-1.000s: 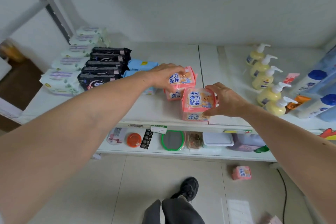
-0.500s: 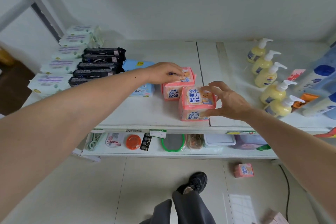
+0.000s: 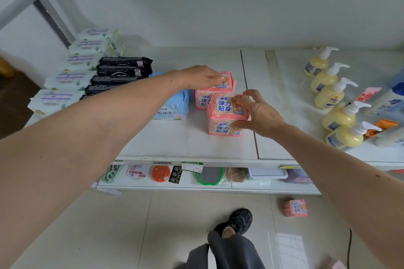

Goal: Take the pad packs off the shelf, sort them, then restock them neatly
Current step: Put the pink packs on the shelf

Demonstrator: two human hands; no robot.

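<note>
Two stacks of pink pad packs stand mid-shelf. My left hand (image 3: 204, 76) rests flat on top of the rear pink stack (image 3: 203, 100), fingers straight. My right hand (image 3: 260, 113) pinches the top pack of the front pink stack (image 3: 225, 113), thumb on its right side, index finger on its top, the other fingers lifted. A light blue pad pack (image 3: 172, 108) lies just left of the rear stack, partly behind my left forearm. Black pad packs (image 3: 122, 70) and white-green packs (image 3: 63, 78) sit in rows at the left of the white shelf (image 3: 185, 144).
Yellow pump bottles (image 3: 328, 94) line the shelf's right side, with blue-capped bottles (image 3: 391, 98) beyond. One pink pack (image 3: 296, 208) lies on the floor by my shoe (image 3: 238, 220). A lower shelf (image 3: 196, 185) holds small goods, among them an orange lid (image 3: 161, 173).
My left hand set its pink pack down on the rear stack and now lies flat on it. My right hand's fingers closed in on the front stack's top pack.
</note>
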